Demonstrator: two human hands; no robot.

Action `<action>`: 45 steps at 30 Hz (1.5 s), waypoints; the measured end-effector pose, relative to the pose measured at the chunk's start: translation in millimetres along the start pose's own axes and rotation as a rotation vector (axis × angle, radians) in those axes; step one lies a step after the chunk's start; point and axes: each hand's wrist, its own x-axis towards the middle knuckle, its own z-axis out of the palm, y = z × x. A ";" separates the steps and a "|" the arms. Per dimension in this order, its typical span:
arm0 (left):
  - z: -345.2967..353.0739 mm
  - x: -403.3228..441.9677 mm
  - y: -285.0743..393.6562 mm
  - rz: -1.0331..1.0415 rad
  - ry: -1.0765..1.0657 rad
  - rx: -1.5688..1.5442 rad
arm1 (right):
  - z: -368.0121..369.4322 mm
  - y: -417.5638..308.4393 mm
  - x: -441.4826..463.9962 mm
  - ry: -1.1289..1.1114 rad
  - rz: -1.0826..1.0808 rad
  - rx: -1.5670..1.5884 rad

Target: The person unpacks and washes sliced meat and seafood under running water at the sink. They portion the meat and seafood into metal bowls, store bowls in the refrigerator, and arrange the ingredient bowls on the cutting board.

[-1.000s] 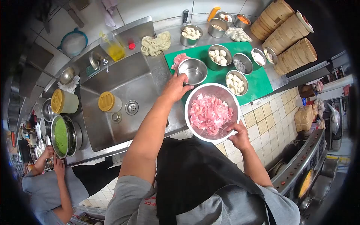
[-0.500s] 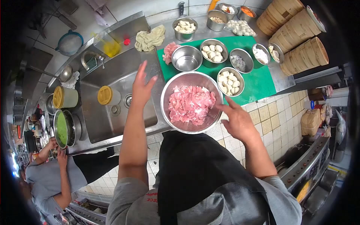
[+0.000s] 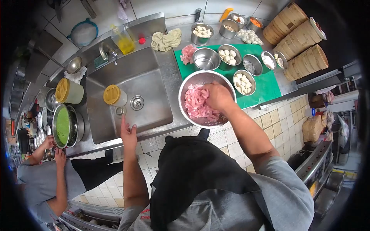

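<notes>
A perforated metal colander (image 3: 228, 82) holds a heap of thin pink raw meat slices (image 3: 195, 101). My right hand (image 3: 219, 97) reaches into it from the right, fingers curled down into the meat and partly hidden. By the front edge of the sink (image 3: 150, 115), my left hand (image 3: 128, 134) holds nothing, its fingers apart. Just behind the colander, on a green cutting board (image 3: 266, 90), stand an empty metal bowl (image 3: 206, 59), a bowl of white round pieces (image 3: 229, 55) and another of white chunks (image 3: 244, 82). More pink meat (image 3: 188, 54) lies at the board's left corner.
A yellow-lidded container (image 3: 115, 95) stands in the sink. Bamboo steamers (image 3: 308, 61) are stacked at the back right. A crumpled cloth (image 3: 166, 39) and an oil bottle (image 3: 125, 44) sit behind the sink. At left, a co-worker's hands (image 3: 54, 150) are at a pan of green food (image 3: 63, 125).
My right hand has gone from the colander's right side into the meat. My left hand has come down and back from over the sink to its front edge.
</notes>
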 end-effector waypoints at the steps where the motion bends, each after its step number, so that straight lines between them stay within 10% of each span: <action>1: -4.0 0.9 -8.3 0.014 0.010 0.001 | -10.6 -4.5 0.6 0.000 0.028 0.009; 17: 10.1 -0.1 -14.6 0.070 0.143 0.245 | -152.1 -37.6 9.0 0.141 -0.014 0.748; 23: 16.4 1.1 -22.9 0.137 0.237 0.255 | -198.6 -36.4 53.2 0.284 -0.136 0.509; 33: 15.6 -0.5 -7.2 0.092 0.212 0.345 | -80.6 13.6 128.7 0.179 -0.003 0.224; 41: 16.1 0.1 -1.4 0.021 0.196 0.380 | -77.6 -44.9 34.2 -0.283 0.003 0.140; 45: 16.5 2.3 -2.3 0.050 0.214 0.351 | 7.3 -43.7 -2.4 -0.116 -0.007 -0.132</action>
